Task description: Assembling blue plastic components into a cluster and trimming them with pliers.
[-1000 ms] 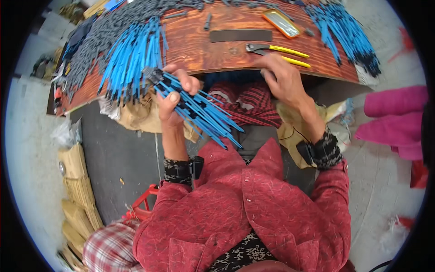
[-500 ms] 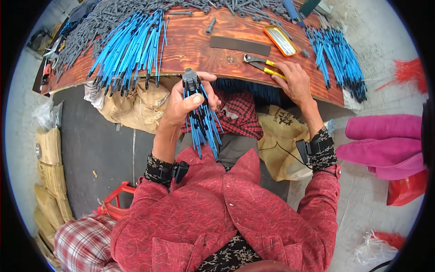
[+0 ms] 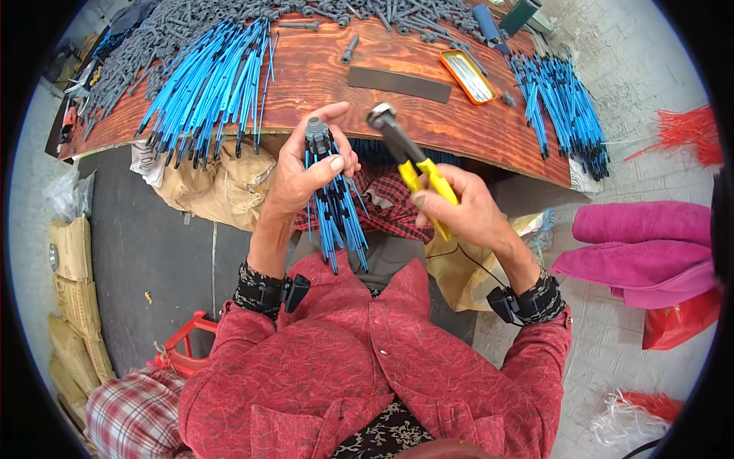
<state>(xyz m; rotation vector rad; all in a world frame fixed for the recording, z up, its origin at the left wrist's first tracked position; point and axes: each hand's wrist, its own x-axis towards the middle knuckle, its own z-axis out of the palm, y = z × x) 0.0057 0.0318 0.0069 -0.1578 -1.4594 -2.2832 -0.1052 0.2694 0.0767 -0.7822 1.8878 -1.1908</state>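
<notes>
My left hand [image 3: 294,177] is closed around an umbrella rib frame [image 3: 337,218], held upright just in front of the bench edge. Its grey ribbed hub [image 3: 316,130] points up between thumb and fingers, and blue ribs with black joints hang below. The index finger is stretched out past the hub. In my right hand [image 3: 475,208] are end-cutting pincers [image 3: 437,182], gripped by their yellow handles. The dark pincer head is raised to the right of the hub, apart from it and slightly blurred.
The wooden bench [image 3: 306,84] carries a bundle of blue ribs [image 3: 210,92], a second bundle [image 3: 562,107], a heap of grey plastic parts [image 3: 160,61], a dark flat strip [image 3: 400,84] and an orange-rimmed tin [image 3: 468,76]. A red stool [image 3: 183,344] stands lower left; pink cloths [image 3: 642,245] lie right.
My right hand has picked up the pincers from the bench and brought them left and nearer, towards the hub. My left hand still holds the rib frame in about the same place.
</notes>
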